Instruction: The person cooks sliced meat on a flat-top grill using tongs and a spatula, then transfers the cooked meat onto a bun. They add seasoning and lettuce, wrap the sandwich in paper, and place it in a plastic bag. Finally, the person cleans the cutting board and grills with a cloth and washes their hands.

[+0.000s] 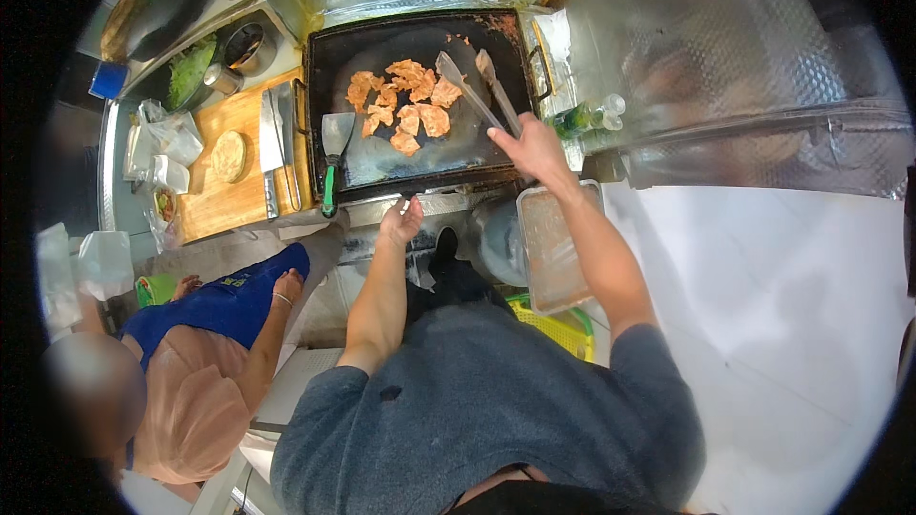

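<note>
Metal tongs (494, 100) are in my right hand (533, 150), their jaws spread over the right half of a black griddle (429, 172). Several browned pieces of meat (408, 104) lie across the griddle's middle. My left hand (402, 220) is at the griddle's front edge, palm turned up and fingers curled, near a small dark knob or handle; whether it touches this I cannot tell. A scraper with a green and black handle (330, 164) rests on the griddle's left front corner.
On the left, a wooden board (204, 218) bears a round flatbread (229, 156), a knife (270, 150) and slim tongs. Beyond are greens (192, 71) and metal containers. A green bottle (572, 120) lies right of the griddle, a tray (558, 250) below. A co-worker in a blue apron (236, 300) is at left.
</note>
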`<action>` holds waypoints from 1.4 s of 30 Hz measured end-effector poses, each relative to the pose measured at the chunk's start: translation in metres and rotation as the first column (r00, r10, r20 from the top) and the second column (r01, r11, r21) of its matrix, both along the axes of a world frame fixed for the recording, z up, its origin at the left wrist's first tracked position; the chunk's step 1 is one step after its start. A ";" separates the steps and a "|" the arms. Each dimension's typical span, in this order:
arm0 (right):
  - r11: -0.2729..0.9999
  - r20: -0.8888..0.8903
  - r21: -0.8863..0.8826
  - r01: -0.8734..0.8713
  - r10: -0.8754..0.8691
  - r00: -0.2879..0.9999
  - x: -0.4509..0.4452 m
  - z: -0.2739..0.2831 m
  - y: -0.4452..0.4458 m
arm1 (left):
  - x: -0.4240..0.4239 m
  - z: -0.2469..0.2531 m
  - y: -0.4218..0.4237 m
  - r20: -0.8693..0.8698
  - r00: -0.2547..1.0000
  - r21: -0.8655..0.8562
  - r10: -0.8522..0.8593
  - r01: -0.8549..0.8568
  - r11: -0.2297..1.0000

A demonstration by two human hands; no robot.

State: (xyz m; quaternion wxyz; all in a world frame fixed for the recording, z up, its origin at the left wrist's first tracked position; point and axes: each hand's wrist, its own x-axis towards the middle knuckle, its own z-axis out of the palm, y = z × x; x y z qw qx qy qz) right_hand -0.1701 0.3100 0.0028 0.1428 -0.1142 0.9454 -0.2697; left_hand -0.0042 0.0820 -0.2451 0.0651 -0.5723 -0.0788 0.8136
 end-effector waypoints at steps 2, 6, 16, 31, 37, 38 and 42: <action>0.993 -0.064 0.098 -0.059 0.065 0.996 -0.009 0.005 0.002 | 0.006 0.002 0.008 -0.015 0.989 -0.390 -0.150 0.132 0.911; 0.992 -0.082 0.076 -0.101 0.108 0.991 -0.013 0.003 0.002 | 0.017 0.051 0.011 0.126 0.804 -0.799 -0.582 0.430 0.421; 0.946 -0.058 0.092 -0.312 0.318 0.946 0.044 -0.030 -0.042 | 0.026 0.194 -0.097 0.917 0.398 -0.170 -0.025 0.332 -0.928; 0.992 0.005 0.044 -0.116 0.116 0.993 0.048 -0.042 -0.028 | -0.058 0.222 -0.048 0.866 0.462 -0.212 -0.193 -0.010 -0.977; 0.997 0.067 0.019 0.073 -0.075 0.995 0.054 -0.041 0.013 | -0.074 0.189 -0.052 0.981 0.040 -0.184 -0.190 -0.111 -0.977; 0.997 0.061 0.023 0.075 -0.076 0.995 0.053 -0.043 0.015 | -0.077 0.188 -0.054 0.985 0.018 -0.169 -0.172 -0.124 -0.978; 0.997 0.095 -0.002 0.075 -0.075 0.993 0.050 -0.034 0.011 | -0.089 0.203 -0.059 0.987 0.008 -0.155 -0.158 -0.152 -0.976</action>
